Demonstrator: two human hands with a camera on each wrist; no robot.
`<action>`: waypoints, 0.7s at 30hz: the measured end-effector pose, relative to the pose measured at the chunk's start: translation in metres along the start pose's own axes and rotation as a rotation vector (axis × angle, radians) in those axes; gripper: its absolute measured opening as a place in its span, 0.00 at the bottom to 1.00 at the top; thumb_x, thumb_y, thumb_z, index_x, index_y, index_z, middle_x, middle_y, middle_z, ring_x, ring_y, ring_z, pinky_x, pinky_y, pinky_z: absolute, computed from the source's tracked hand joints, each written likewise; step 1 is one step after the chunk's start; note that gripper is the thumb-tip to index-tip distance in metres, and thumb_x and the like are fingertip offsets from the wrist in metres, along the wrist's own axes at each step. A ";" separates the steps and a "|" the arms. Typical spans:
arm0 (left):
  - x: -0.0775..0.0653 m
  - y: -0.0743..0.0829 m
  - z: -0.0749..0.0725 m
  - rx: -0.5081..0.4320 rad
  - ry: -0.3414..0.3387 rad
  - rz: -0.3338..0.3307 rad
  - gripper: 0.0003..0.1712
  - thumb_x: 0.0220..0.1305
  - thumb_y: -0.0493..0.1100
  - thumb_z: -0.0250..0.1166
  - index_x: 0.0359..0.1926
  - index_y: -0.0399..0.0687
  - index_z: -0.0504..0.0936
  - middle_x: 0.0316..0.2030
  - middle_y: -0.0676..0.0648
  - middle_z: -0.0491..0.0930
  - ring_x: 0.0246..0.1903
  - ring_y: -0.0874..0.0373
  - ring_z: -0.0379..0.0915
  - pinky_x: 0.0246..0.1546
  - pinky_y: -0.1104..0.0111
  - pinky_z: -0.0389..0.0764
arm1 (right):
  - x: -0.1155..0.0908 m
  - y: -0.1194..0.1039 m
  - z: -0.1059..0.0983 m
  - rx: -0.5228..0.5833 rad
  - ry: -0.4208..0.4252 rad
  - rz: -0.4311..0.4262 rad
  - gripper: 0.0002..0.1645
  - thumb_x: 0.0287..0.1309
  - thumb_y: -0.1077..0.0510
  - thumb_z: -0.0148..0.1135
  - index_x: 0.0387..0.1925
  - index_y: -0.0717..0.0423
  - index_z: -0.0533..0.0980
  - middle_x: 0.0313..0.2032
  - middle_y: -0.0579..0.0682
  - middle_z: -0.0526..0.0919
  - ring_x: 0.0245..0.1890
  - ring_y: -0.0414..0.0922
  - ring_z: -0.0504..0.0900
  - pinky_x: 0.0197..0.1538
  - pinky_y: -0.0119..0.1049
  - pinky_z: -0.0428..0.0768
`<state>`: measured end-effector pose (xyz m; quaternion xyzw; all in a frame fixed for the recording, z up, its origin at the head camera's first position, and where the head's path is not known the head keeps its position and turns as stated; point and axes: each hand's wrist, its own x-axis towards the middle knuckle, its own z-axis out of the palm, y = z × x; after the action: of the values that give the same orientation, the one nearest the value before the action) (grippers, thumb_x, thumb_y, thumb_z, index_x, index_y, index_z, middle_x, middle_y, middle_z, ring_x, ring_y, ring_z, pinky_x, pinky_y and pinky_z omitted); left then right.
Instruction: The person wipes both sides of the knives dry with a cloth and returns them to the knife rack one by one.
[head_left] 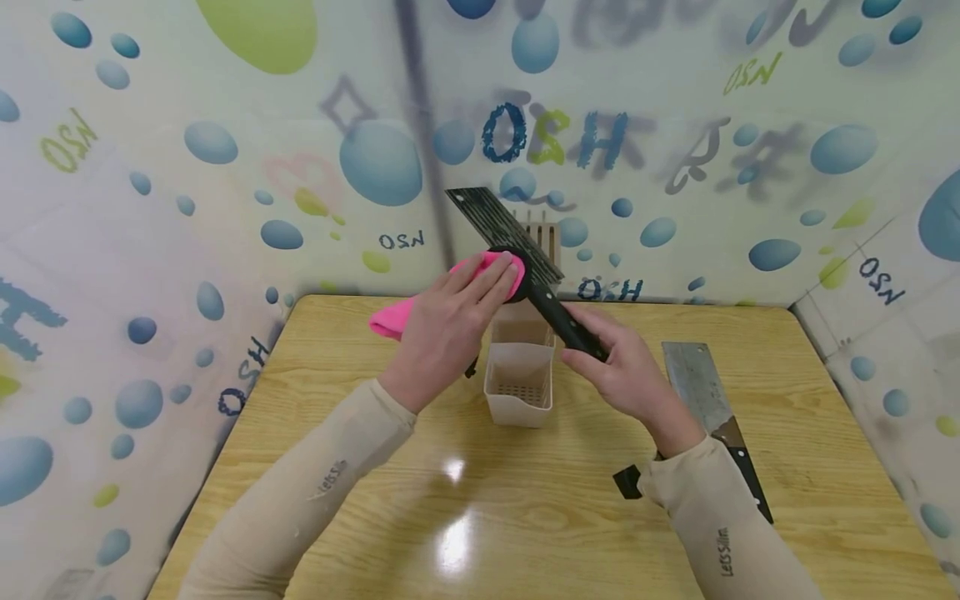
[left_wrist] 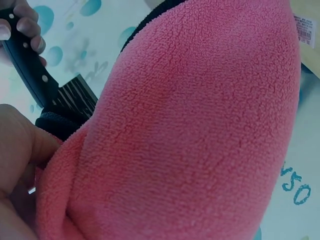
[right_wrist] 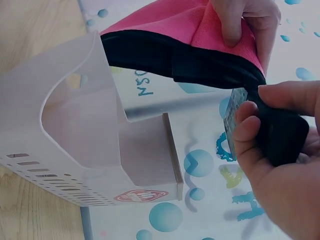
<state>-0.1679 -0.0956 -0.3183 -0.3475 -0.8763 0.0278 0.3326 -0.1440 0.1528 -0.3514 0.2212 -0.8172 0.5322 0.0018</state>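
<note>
Starting at far L, see a pink cloth (head_left: 392, 319) w/ dark trim, draped under & past the L hand (head_left: 456, 315); pinched in a fold btwn thumb & fingers per the R wrist view, w/ fingers close together & laid against the blade near the handle per the head view. Prob. held so to keep skin off the metal & bear down evenly. Moving to the middle, find the knife (head_left: 538, 262), lifted clear of the wooden surface (head_left: 367, 533), over or just behind the pale plastic holder (head_left: 519, 412); can't tell exact height. Beneath that, note the same holder, set open end up toward the back, prob. kept central for easy reach from either side. Next R, see the R hand (head_left: 626, 367), curled round the knife's handle, prob. gripping there to stay off the blade & steady it vs. any push from the L. At far R, spot a second knife (head_left: 712, 408), lying flat on the surface & untouched, prob. kept to one side to leave elbow room mid-surface. Re direction of the held knife: pointing w/ blade end up-L & away, handle down-R into the R hand; long axis thus diagonal, upper L to lower R in head view, w/ striped broad side showing. Can't tell exact tilt or cutting-edge side. For comparison, read the second knife's long axis as approx. back-to-front, slightly slanted, blade farther, handle nearer.
</note>
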 end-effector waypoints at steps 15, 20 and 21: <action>-0.008 -0.024 -0.005 -0.067 0.021 -0.089 0.31 0.66 0.25 0.59 0.69 0.43 0.77 0.67 0.44 0.77 0.66 0.48 0.75 0.61 0.58 0.81 | -0.005 0.003 0.001 -0.094 0.043 -0.043 0.30 0.68 0.68 0.63 0.70 0.62 0.72 0.63 0.63 0.77 0.48 0.55 0.79 0.45 0.44 0.78; -0.010 -0.029 -0.008 -0.068 0.036 -0.127 0.32 0.65 0.24 0.58 0.70 0.43 0.77 0.67 0.44 0.77 0.63 0.47 0.77 0.59 0.56 0.82 | -0.007 0.006 0.001 -0.135 0.069 -0.051 0.30 0.66 0.69 0.64 0.69 0.62 0.74 0.60 0.63 0.80 0.46 0.55 0.79 0.43 0.44 0.78; -0.010 -0.030 -0.009 -0.065 0.044 -0.133 0.31 0.66 0.25 0.57 0.69 0.43 0.77 0.67 0.43 0.77 0.63 0.46 0.78 0.60 0.56 0.82 | -0.007 0.007 0.001 -0.147 0.074 -0.051 0.30 0.66 0.69 0.64 0.69 0.62 0.74 0.59 0.63 0.80 0.45 0.54 0.79 0.42 0.44 0.78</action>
<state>-0.1751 -0.1259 -0.3084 -0.2998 -0.8902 -0.0305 0.3416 -0.1402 0.1570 -0.3594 0.2215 -0.8474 0.4785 0.0618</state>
